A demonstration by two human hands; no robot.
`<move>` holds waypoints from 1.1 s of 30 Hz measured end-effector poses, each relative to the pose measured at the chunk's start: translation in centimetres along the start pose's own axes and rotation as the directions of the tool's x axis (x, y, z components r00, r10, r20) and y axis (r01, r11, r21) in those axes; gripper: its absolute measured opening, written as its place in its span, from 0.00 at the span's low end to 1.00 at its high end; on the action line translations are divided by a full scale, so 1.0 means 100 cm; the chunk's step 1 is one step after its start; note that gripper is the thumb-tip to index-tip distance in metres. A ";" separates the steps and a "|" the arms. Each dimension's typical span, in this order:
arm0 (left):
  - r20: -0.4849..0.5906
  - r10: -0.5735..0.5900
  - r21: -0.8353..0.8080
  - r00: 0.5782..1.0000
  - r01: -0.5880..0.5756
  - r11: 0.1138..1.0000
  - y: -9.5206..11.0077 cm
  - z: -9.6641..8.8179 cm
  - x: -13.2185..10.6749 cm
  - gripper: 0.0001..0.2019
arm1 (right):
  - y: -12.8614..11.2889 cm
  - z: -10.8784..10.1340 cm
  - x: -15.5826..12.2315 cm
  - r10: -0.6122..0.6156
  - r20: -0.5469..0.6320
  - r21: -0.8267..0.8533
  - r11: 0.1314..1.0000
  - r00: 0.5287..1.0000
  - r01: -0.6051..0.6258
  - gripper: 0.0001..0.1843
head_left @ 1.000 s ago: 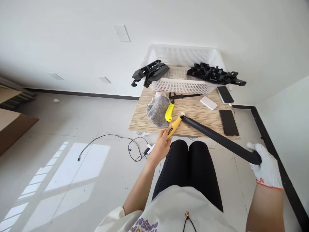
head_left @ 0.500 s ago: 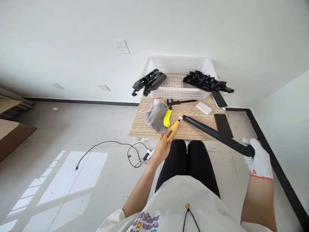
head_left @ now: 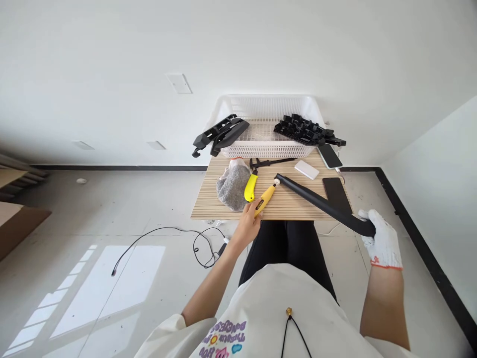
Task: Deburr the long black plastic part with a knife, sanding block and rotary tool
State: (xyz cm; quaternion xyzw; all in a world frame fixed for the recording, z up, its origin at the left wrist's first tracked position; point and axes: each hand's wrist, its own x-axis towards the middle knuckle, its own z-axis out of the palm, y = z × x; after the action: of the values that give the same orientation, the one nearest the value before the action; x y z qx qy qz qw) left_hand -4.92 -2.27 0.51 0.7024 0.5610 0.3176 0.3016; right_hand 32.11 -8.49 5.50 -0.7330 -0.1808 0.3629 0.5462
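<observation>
My bare left hand [head_left: 248, 223] is closed around a yellow pen-shaped tool [head_left: 265, 199] with a dark label and a pale, rounded tip. That tip meets or lies very close to the far end of a long black curved plastic part [head_left: 320, 201]; I cannot tell if they touch. At the right, my right hand [head_left: 383, 239], in a white knitted glove, grips the part's thick near end. The part slants across the table's front edge. Beside the tool lie a yellow utility knife [head_left: 251, 187] and a grey-and-white glove [head_left: 234, 187].
A white plastic basket [head_left: 268, 149] at the back of the small wooden table [head_left: 203, 204] bears black plastic parts [head_left: 307, 130]. Black calipers [head_left: 272, 162], a white power bank [head_left: 306, 169] and two phones [head_left: 330, 156] lie on the tabletop. A black cable [head_left: 160, 228] trails on the floor.
The view has shifted, so the table appears slightly lower and further left. My right hand has come a little nearer the table with the black part. Both grips remain.
</observation>
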 end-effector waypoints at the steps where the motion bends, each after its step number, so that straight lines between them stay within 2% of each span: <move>1: -0.004 -0.005 0.005 1.000 0.005 1.000 0.000 0.001 0.001 0.23 | 0.000 0.001 0.000 0.013 0.006 0.032 0.999 1.000 -0.013 0.22; 5: -0.059 -0.002 0.015 0.998 0.003 1.000 -0.004 0.004 0.004 0.24 | 0.002 0.003 -0.002 0.028 0.036 0.107 0.994 0.999 -0.031 0.21; 9: -0.076 0.023 0.019 0.997 -0.022 1.000 -0.006 0.007 0.009 0.23 | 0.003 0.006 -0.001 0.028 0.041 0.106 0.994 0.999 -0.032 0.24; 12: -0.084 0.049 0.035 0.995 -0.047 0.998 0.000 0.007 0.011 0.22 | 0.004 0.008 0.001 0.049 0.077 0.078 0.995 0.996 -0.055 0.27; 16: -0.151 0.080 0.062 0.985 -0.072 0.996 0.008 0.006 0.013 0.22 | 0.009 0.007 0.001 0.057 0.101 0.077 0.995 0.993 -0.065 0.27; 21: -0.073 0.038 0.084 0.997 -0.032 0.996 0.007 0.010 0.015 0.23 | 0.012 0.003 0.002 0.026 0.077 0.089 0.996 0.997 -0.033 0.28; 25: -0.106 0.036 0.110 0.994 -0.024 0.994 0.004 0.012 0.014 0.23 | 0.008 0.002 -0.002 -0.004 0.029 0.079 0.997 1.000 0.001 0.27; 28: -0.105 0.034 0.112 0.994 -0.023 0.993 0.004 0.013 0.015 0.23 | 0.006 0.004 -0.008 0.007 0.037 0.089 0.996 0.999 -0.010 0.27; 33: -0.037 0.103 0.098 0.994 -0.099 0.990 0.003 0.014 0.019 0.24 | 0.010 0.009 -0.013 0.013 0.015 0.100 0.995 1.000 -0.014 0.24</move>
State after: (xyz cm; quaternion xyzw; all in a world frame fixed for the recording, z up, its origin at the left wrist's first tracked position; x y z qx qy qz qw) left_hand -3.30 -0.53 0.11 0.7366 0.5456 0.3199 0.2394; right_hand 30.45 -9.04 4.82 -0.7034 -0.1612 0.3803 0.5785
